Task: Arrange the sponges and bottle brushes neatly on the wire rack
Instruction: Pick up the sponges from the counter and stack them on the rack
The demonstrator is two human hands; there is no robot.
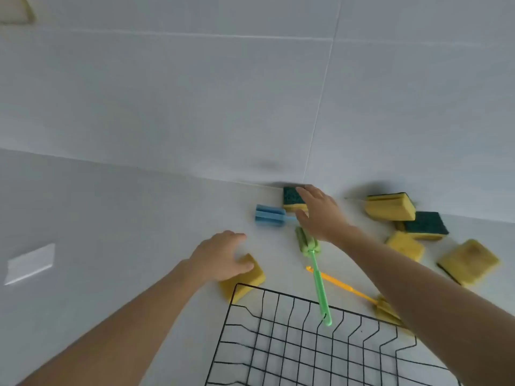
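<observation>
A black wire rack (pixel 292 344) lies at the bottom centre of the white counter. My left hand (pixel 220 259) rests on a yellow sponge (pixel 245 277) at the rack's far left corner, thumb against its side. My right hand (pixel 320 213) reaches to a green-topped yellow sponge (pixel 291 197) against the wall, fingers spread around it. A blue bottle brush (pixel 269 215) lies left of that hand. A green bottle brush (pixel 315 271) lies with its handle over the rack's edge. An orange-handled brush (pixel 342 285) lies partly under my right forearm.
Several more yellow sponges lie at the right: one against the wall (pixel 390 206), a green-topped one (pixel 426 225), and two nearer ones (pixel 405 245) (pixel 468 260). A tiled wall (pixel 195 93) rises behind. A small white object (pixel 29 264) lies at the far left.
</observation>
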